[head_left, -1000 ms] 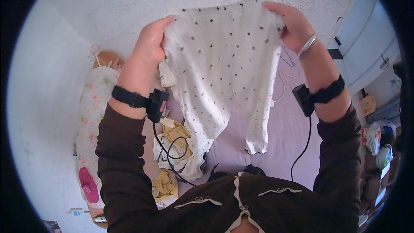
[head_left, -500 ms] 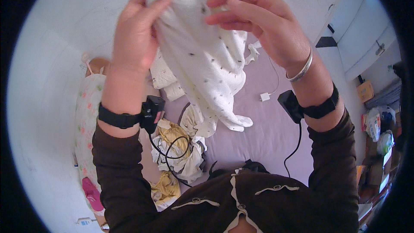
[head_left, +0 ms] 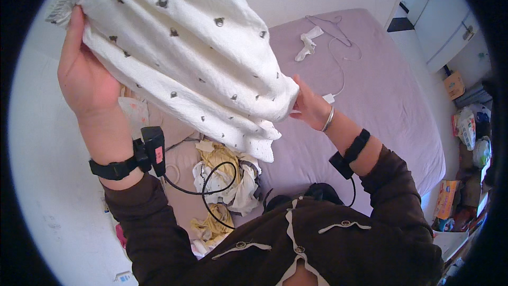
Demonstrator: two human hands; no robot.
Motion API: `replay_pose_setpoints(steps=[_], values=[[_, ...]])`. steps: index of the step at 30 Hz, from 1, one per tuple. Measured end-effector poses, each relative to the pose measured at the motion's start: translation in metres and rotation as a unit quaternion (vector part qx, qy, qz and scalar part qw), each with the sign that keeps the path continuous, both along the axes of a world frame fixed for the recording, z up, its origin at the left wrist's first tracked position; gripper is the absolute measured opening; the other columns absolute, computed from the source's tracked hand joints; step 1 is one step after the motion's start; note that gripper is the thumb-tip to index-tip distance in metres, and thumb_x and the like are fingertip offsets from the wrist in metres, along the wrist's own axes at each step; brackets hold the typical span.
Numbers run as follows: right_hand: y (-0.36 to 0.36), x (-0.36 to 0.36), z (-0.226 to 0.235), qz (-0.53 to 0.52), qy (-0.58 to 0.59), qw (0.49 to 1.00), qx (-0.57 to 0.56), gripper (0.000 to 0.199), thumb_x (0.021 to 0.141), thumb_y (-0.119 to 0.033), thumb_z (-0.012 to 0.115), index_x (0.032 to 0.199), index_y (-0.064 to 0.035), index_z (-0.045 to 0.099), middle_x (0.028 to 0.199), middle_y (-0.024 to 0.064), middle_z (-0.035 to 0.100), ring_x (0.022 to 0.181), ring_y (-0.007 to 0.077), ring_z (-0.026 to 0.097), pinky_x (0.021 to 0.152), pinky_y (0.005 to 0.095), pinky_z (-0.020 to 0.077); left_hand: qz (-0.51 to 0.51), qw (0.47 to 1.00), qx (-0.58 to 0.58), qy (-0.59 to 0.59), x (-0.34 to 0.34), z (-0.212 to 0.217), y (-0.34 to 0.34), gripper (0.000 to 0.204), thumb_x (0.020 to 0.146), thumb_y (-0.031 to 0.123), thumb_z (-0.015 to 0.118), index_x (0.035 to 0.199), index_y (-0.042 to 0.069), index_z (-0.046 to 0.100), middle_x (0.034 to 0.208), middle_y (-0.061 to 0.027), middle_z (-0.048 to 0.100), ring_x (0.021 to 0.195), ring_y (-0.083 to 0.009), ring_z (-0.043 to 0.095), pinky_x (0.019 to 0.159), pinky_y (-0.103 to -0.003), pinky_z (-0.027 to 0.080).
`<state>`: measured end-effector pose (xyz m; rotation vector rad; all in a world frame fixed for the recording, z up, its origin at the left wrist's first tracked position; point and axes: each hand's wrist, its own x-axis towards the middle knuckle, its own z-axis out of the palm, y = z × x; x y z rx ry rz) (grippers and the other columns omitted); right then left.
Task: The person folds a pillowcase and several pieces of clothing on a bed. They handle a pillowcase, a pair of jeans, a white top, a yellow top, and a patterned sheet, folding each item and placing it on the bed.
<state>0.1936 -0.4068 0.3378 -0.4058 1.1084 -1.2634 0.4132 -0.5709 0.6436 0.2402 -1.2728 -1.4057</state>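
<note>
A: What is the person holding up?

B: A white garment (head_left: 185,47) of soft, crinkled cloth, dotted all over with small dark marks. It hangs in folds, bunched between the two hands, high above the bed (head_left: 381,90).

A: And the hands themselves?

B: The left hand (head_left: 87,74) is raised, fingers closed round the upper edge of the garment, where a grey ribbed hem shows. The right hand (head_left: 309,107) sits lower and pinches the lower end of the cloth. Both are closed on it.

A: What's on the wrists?

B: Each has a black strap with a small black box; a thin black cable (head_left: 211,185) loops down from the left one. The right wrist also carries a slim silver bangle (head_left: 328,119).

A: And beneath?

B: The bed has a smooth lilac sheet. A heap of crumpled clothes (head_left: 227,180), yellow and white, lies at its near edge, under the garment. Farther off on the sheet lie a wire hanger (head_left: 325,24), a small white rag (head_left: 308,43) and a white cord (head_left: 344,69).
</note>
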Motion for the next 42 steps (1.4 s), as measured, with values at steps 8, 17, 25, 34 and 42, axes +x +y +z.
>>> replay_pose_setpoints(steps=[8, 17, 25, 34, 42], values=[[-0.001, 0.000, 0.030, 0.064, -0.017, 0.993, -0.099, 0.087, 0.094, -0.075, 0.038, 0.136, -0.0006, 0.055, 0.132, 0.0124, 0.061, 0.117, 0.0198, 0.059, 0.105, 0.0363, 0.0420, 0.036, 0.998, 0.024, -0.038, 0.021, 0.000, -0.014, 0.045, 0.108, 0.025, 0.041, 0.145, -0.001, 0.041, 0.150, -0.0178, 0.044, 0.140, -0.0293, 0.041, 0.119, -0.047, 0.029], [-0.010, 0.020, 0.042, 0.164, -0.106, 0.978, -0.079, 0.062, 0.100, -0.057, 0.048, 0.131, -0.0040, 0.059, 0.128, 0.0081, 0.064, 0.114, 0.0176, 0.061, 0.101, 0.0348, 0.0456, 0.011, 0.997, 0.070, -0.013, 0.040, -0.009, -0.040, 0.040, 0.106, 0.022, 0.046, 0.140, -0.001, 0.045, 0.143, -0.0153, 0.051, 0.135, -0.0287, 0.045, 0.117, -0.046, 0.031], [-0.023, 0.007, 0.061, 0.031, -0.064, 0.990, -0.122, 0.042, 0.097, -0.031, 0.062, 0.128, -0.0026, 0.059, 0.126, 0.0093, 0.066, 0.115, 0.0207, 0.063, 0.101, 0.0387, 0.0488, 0.062, 0.995, 0.055, -0.065, 0.093, -0.037, -0.075, 0.051, 0.106, 0.022, 0.048, 0.147, -0.005, 0.035, 0.153, -0.0196, 0.039, 0.144, -0.0317, 0.033, 0.121, -0.049, 0.024], [-0.106, -0.065, 0.086, -0.144, 0.074, 0.944, -0.287, 0.034, 0.099, -0.025, 0.059, 0.123, -0.0005, 0.059, 0.122, 0.0097, 0.065, 0.114, 0.0213, 0.062, 0.101, 0.0405, 0.0468, 0.040, 0.994, 0.088, -0.052, 0.081, -0.052, -0.162, 0.050, 0.101, 0.018, 0.057, 0.143, -0.003, 0.038, 0.151, -0.0170, 0.041, 0.139, -0.0324, 0.039, 0.120, -0.050, 0.026], [-0.035, -0.076, 0.150, -0.144, 0.210, 0.877, -0.408, 0.039, 0.099, -0.022, 0.057, 0.130, 0.0019, 0.056, 0.126, 0.0110, 0.064, 0.118, 0.0227, 0.059, 0.105, 0.0411, 0.0439, 0.176, 0.982, -0.053, 0.037, 0.129, -0.016, -0.058, 0.049, 0.102, 0.016, 0.047, 0.144, -0.006, 0.040, 0.156, -0.0195, 0.036, 0.146, -0.0338, 0.031, 0.124, -0.050, 0.017]])
